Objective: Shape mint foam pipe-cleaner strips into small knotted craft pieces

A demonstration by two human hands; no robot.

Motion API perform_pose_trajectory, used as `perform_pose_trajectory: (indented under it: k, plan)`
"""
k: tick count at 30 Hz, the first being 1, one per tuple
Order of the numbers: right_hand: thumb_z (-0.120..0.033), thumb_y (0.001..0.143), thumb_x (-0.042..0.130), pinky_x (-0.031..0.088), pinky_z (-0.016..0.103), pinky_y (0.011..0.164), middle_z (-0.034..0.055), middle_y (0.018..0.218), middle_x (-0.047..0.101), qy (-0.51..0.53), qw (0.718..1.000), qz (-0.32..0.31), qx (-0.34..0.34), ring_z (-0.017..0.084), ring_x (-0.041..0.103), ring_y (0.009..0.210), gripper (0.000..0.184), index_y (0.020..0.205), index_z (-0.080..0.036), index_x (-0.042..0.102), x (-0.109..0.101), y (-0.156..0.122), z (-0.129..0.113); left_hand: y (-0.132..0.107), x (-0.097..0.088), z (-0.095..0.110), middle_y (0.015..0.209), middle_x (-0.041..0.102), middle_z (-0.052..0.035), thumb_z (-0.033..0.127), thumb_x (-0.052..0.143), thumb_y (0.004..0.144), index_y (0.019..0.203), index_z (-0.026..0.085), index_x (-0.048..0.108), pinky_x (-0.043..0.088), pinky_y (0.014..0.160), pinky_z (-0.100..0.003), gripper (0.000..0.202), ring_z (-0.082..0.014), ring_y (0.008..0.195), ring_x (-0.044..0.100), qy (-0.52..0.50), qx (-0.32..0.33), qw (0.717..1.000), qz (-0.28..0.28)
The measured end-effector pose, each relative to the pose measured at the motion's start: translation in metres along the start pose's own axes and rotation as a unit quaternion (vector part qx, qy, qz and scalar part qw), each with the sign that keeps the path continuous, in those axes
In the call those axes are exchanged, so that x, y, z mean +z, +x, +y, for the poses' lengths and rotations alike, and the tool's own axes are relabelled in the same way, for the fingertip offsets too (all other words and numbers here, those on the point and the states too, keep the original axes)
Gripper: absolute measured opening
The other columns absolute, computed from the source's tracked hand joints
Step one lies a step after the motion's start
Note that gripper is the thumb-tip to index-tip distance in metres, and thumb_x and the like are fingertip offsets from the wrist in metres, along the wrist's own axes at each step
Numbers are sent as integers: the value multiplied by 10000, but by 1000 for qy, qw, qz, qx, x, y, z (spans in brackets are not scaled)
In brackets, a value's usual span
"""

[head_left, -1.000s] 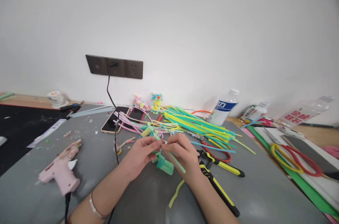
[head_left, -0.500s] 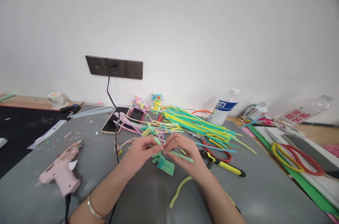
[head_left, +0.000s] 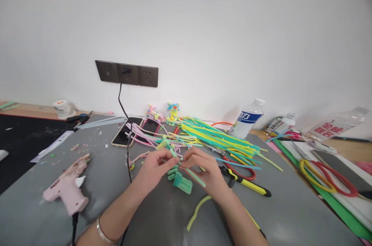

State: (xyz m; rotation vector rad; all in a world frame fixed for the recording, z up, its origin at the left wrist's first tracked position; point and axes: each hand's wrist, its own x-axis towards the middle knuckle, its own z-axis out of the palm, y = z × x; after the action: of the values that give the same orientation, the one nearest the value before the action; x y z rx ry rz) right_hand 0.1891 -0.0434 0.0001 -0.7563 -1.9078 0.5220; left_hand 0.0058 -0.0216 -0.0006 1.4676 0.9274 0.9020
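Observation:
Both my hands meet over the middle of the grey table [head_left: 162,222]. My left hand [head_left: 154,168] pinches one end of a thin green pipe cleaner [head_left: 194,176], and my right hand [head_left: 205,170] pinches it further along, with its free end slanting down to the right. Just below my fingers lies a small green bundle of bent pipe cleaner pieces [head_left: 182,183]. A loose yellow-green pipe cleaner piece [head_left: 197,211] curves on the table near my right wrist.
A pile of yellow, green and pink pipe cleaners [head_left: 215,139] lies behind my hands, with two phones [head_left: 124,134] and small craft figures [head_left: 173,112]. A pink glue gun [head_left: 67,187] lies left, yellow pliers [head_left: 247,184] right, bottles [head_left: 247,118] and scissors [head_left: 325,172] farther right.
My hands stayed together over the same spot. The green pipe cleaner's free end swung flatter and then back down to the right, and my right hand shifted slightly.

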Motion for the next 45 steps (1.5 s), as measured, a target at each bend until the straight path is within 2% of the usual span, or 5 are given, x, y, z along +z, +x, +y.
perform_pose_trajectory:
  k: [14, 18, 23, 35, 45]
  plan:
    - [-215, 854, 705, 461, 253, 659, -1, 792, 600, 60, 976, -112, 176, 144, 547, 710, 106, 883, -203, 604, -8, -1, -2, -3, -4, 1, 653, 516, 5, 260, 633, 792, 583, 179, 615, 297, 593, -264, 225, -156, 618, 425, 158, 21, 987, -31]
    - [-223, 796, 770, 500, 252, 694, 2, 843, 649, 141, 954, -147, 218, 149, 593, 755, 356, 1129, -226, 647, -14, -3, -3, -5, -6, 2, 660, 532, 10, 275, 634, 782, 615, 161, 624, 290, 577, -252, 202, -137, 610, 414, 127, -25, 984, -121]
    - [-251, 779, 787, 521, 261, 726, 14, 835, 702, 192, 927, -195, 257, 157, 647, 771, 282, 1049, -218, 712, -16, -3, -8, -5, -8, 1, 630, 460, 28, 387, 671, 773, 696, 146, 638, 255, 576, -252, 256, -126, 604, 355, 13, -81, 969, -234]
    - [-304, 785, 777, 513, 248, 634, 17, 835, 644, 204, 941, -43, 268, 156, 625, 763, 250, 961, -189, 641, -7, 0, -1, -2, -10, 6, 570, 365, 53, 572, 694, 756, 648, 151, 617, 150, 523, -271, 442, -97, 542, 254, -58, -83, 987, -128]
    - [-301, 858, 710, 479, 288, 655, 29, 745, 625, 95, 990, 23, 105, 170, 586, 720, 178, 747, -196, 617, 8, 1, -2, -1, -3, 5, 553, 363, 69, 542, 745, 723, 628, 180, 460, 179, 495, -236, 471, -76, 515, 258, -166, -98, 980, -56]
